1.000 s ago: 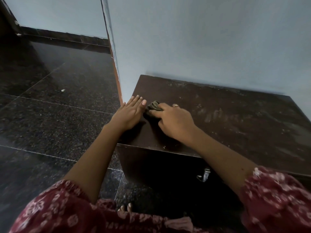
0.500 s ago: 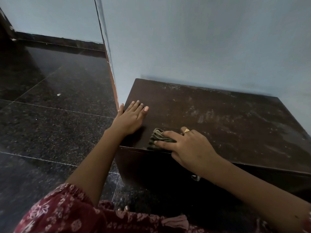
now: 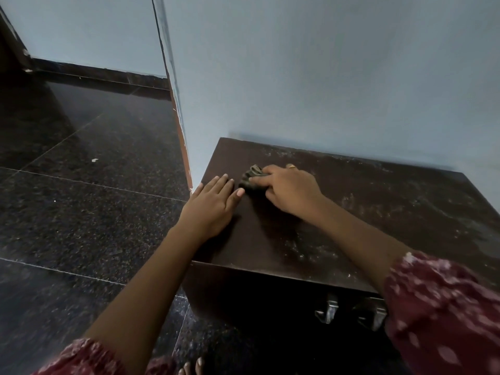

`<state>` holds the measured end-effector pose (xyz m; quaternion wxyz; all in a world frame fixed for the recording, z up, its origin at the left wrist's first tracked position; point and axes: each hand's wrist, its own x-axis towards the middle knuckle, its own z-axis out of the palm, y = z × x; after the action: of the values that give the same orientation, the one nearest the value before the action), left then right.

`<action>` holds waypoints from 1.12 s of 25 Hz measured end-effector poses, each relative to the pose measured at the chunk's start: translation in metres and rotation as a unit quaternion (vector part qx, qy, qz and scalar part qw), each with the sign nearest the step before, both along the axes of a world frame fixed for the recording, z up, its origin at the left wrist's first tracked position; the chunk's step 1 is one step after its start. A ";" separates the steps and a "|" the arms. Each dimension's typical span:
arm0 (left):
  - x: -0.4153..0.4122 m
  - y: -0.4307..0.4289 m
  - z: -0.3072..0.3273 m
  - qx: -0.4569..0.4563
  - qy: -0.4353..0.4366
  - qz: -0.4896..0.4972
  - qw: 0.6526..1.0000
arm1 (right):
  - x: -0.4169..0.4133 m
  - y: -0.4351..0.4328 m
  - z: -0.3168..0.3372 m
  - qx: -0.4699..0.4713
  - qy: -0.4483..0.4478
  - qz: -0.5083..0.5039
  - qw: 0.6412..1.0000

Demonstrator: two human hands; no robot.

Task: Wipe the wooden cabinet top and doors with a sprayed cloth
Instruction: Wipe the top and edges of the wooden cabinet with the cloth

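Pale blue walls (image 3: 338,77) met at a projecting corner above a polished, speckled black granite floor (image 3: 81,212), edged by a dark skirting (image 3: 102,74) in dim light.

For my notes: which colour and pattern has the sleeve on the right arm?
The sleeve is dark red with a pale pink floral print, best seen in the head view.

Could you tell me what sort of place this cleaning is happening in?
Probably a room in a home: a low dark wooden cabinet stands against a pale blue painted wall, on a polished dark stone tile floor with a matching skirting strip.
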<state>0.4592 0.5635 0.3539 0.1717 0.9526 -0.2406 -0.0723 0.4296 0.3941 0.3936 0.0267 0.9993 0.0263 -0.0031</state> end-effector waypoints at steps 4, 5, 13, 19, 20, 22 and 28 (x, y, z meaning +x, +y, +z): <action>0.001 -0.002 -0.002 0.030 0.009 -0.003 1.000 | 0.070 -0.019 -0.007 0.042 0.000 -0.065 0.997; 0.001 -0.003 -0.002 0.036 0.011 -0.004 0.999 | 0.083 -0.023 -0.006 0.051 0.000 -0.079 0.996; -0.002 -0.004 -0.002 0.074 0.012 -0.008 0.997 | 0.088 -0.034 -0.006 0.055 -0.007 -0.130 0.990; -0.008 -0.005 -0.002 0.086 -0.002 -0.002 0.996 | 0.001 -0.016 -0.003 0.023 0.008 -0.077 0.997; -0.010 -0.005 -0.001 0.087 -0.005 -0.004 0.996 | -0.016 -0.010 -0.003 0.022 0.002 -0.071 0.997; -0.013 -0.006 0.001 0.084 -0.009 -0.011 0.996 | -0.048 0.001 -0.003 0.019 -0.007 -0.053 0.998; -0.021 -0.009 0.006 0.061 0.004 -0.014 0.998 | -0.122 0.020 0.001 0.003 0.005 -0.010 1.000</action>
<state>0.4378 0.5545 0.3595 0.1134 0.9576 -0.2479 -0.0932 0.3071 0.4145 0.3951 0.0235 0.9996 0.0166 -0.0078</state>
